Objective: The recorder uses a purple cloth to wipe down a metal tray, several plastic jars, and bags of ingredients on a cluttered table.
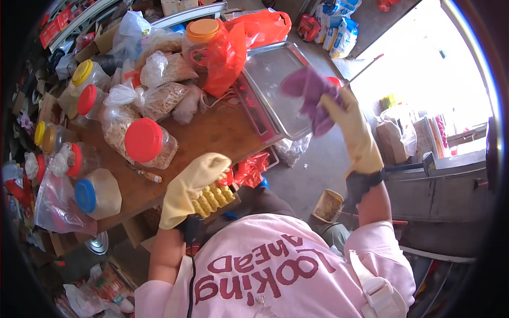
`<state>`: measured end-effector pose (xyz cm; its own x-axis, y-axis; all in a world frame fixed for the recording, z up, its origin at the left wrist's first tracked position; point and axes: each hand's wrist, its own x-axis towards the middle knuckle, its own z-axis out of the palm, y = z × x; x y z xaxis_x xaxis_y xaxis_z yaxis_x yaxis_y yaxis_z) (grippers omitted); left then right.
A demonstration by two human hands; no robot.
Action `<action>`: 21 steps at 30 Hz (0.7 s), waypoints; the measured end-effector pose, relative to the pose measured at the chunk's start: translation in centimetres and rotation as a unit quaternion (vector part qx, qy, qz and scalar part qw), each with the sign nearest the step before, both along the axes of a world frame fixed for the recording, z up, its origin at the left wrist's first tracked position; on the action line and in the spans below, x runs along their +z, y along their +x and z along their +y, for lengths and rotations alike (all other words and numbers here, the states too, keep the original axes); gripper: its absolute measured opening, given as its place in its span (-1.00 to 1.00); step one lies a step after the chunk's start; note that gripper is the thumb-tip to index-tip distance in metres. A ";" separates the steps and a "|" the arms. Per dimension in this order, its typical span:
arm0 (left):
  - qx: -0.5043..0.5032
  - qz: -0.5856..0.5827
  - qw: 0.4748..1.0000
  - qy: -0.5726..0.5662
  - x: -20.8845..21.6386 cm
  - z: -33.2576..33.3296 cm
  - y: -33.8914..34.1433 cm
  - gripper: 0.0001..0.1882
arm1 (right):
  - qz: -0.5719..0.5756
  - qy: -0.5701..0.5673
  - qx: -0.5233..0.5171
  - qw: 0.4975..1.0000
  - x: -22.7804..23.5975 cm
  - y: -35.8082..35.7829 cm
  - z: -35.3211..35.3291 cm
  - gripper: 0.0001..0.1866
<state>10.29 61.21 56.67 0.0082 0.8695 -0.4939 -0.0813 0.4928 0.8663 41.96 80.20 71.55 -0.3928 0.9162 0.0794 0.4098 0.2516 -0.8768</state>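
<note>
One purple cloth (314, 95) held in right grip (350, 121), jutting toward ten o'clock, left grip (197, 180) curled at eight, hold unclear

Matt cloth (309, 91), shiny metal tray (269, 74), smooth wooden tabletop (217, 128)

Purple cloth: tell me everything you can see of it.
The purple cloth looks like soft fabric, plain, bunched and creased, its far end blurred. It hangs from the right hand, in a cream glove, whose fingers pinch its right side. In view it overlaps the metal tray; whether they touch, I can't tell.
</note>
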 end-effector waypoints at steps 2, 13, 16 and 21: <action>-0.120 -0.025 0.992 0.016 0.0 2.7 2.9 -0.61 | 0.024 0.002 -0.031 0.999 0.6 1.5 3.4 -0.80; 0.170 0.043 0.984 -0.040 -0.2 12.9 14.0 -0.62 | -0.243 -0.118 -0.038 0.962 -9.8 11.3 16.8 -0.44; 0.230 0.025 0.970 -0.074 1.8 13.5 15.0 -0.49 | -0.098 -0.258 0.001 0.961 -9.8 11.1 16.4 -0.57; 0.226 0.132 0.964 -0.054 2.1 14.1 15.6 -0.58 | -0.086 -0.210 -0.003 0.974 -9.5 11.1 16.3 -0.55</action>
